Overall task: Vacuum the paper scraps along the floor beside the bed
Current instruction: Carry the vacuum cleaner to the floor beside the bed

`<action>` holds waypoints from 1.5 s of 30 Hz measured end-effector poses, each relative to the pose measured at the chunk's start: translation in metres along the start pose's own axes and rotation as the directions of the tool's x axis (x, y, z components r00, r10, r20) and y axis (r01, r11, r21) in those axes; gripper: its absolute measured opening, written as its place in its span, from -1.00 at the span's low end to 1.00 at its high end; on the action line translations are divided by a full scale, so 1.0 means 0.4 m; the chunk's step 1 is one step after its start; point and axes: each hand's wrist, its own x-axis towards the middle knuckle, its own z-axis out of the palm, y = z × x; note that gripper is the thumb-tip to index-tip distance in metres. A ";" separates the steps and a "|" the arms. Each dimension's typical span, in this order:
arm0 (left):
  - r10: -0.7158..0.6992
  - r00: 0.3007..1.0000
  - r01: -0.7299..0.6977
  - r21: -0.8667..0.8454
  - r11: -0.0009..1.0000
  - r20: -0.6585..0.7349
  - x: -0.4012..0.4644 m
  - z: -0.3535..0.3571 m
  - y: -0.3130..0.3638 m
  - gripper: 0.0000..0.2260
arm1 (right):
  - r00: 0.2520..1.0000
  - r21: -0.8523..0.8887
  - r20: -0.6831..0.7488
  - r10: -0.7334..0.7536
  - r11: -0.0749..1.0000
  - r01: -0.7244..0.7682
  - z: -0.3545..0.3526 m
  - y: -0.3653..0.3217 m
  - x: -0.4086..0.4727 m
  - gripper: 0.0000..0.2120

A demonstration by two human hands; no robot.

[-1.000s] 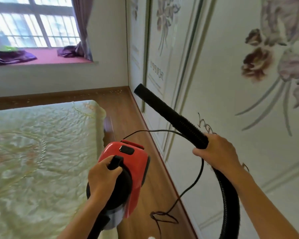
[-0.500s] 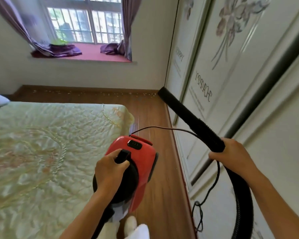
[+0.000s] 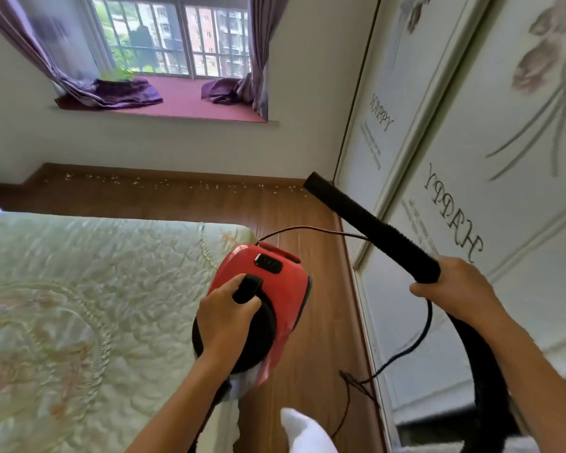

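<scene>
Your left hand (image 3: 224, 317) is wrapped shut around the black carry handle of the red canister vacuum (image 3: 265, 289), lifting it clear of the floor over the bed's right edge (image 3: 229, 233), presumably so the body travels with you. Your right hand (image 3: 451, 286) is closed on the black hose (image 3: 373, 227) where the rigid nozzle tube begins, nozzle raised and aimed at the far floor, not yet down. The paper scraps (image 3: 177, 184) lie strung along the far skirting under the window, well apart from the nozzle; the power cord (image 3: 406, 351) trails by the wardrobe on the right, a likely snag.
</scene>
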 end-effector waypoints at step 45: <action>-0.539 0.760 0.541 -0.106 0.834 -0.362 2.253 0.595 -0.144 -0.73 | 0.687 0.214 0.434 -0.583 0.807 0.550 0.353 -1.092 2.613 -0.83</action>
